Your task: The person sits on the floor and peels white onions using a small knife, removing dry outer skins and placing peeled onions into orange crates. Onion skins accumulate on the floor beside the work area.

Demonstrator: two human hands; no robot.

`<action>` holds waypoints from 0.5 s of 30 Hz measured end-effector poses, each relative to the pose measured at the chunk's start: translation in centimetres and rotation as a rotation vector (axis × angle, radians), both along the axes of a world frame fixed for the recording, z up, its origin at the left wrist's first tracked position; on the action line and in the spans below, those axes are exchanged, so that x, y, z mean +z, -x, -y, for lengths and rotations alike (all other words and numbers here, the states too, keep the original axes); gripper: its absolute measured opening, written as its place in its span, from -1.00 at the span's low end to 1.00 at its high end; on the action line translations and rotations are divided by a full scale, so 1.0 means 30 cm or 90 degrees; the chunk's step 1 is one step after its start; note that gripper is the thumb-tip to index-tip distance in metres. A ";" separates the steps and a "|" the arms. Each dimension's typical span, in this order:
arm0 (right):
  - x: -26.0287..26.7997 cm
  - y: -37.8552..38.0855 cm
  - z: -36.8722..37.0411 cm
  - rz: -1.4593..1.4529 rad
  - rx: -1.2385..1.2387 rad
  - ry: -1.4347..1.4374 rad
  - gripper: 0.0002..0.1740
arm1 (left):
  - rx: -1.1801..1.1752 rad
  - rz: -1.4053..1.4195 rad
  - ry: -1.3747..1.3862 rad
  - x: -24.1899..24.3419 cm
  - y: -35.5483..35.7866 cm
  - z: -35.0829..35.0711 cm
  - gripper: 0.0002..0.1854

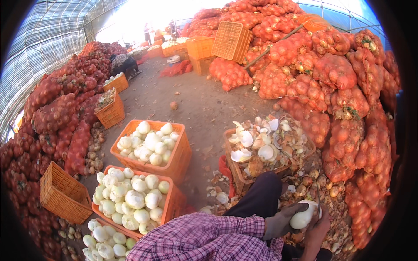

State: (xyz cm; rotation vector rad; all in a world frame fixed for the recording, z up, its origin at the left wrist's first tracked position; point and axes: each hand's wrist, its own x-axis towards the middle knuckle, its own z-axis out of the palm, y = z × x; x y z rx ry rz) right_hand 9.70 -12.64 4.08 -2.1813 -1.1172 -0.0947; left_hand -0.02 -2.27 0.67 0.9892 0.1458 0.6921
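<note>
My left hand (281,221), in a grey glove, grips a peeled white onion (302,216) low on the right. Pressed close to the onion's right side is my bare right hand (317,230). It is closed around a small knife, whose thin blade (318,197) points up past the onion; the handle is hidden by the fingers. Just beyond my knee, an orange plastic crate (240,177) is heaped with onion skins and peelings (261,143). Unpeeled onions (307,181) lie on the ground between that crate and my hands, among loose skins.
Orange crates of peeled onions (140,192) (150,143) (109,241) stand to my left. An empty crate (63,192) leans behind them. Red mesh sacks of onions (343,143) pile high on the right, others (55,114) on the left. A person (124,65) bends over farther back.
</note>
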 end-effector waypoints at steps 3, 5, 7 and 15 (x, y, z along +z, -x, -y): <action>-0.001 -0.022 0.000 -0.019 0.019 -0.077 -0.71 | -0.274 -0.112 0.415 -0.007 0.001 -0.026 -0.44; -0.006 -0.029 0.002 -0.001 0.028 -0.084 -0.74 | -0.343 -0.095 0.393 -0.009 0.015 -0.058 -0.38; -0.017 -0.041 0.004 -0.023 0.015 -0.101 -0.77 | -0.371 -0.084 0.391 -0.006 0.018 -0.070 -0.33; -0.122 -0.122 0.032 -0.136 -0.123 -0.156 -0.71 | -0.333 -0.024 0.415 -0.025 0.006 -0.047 -0.28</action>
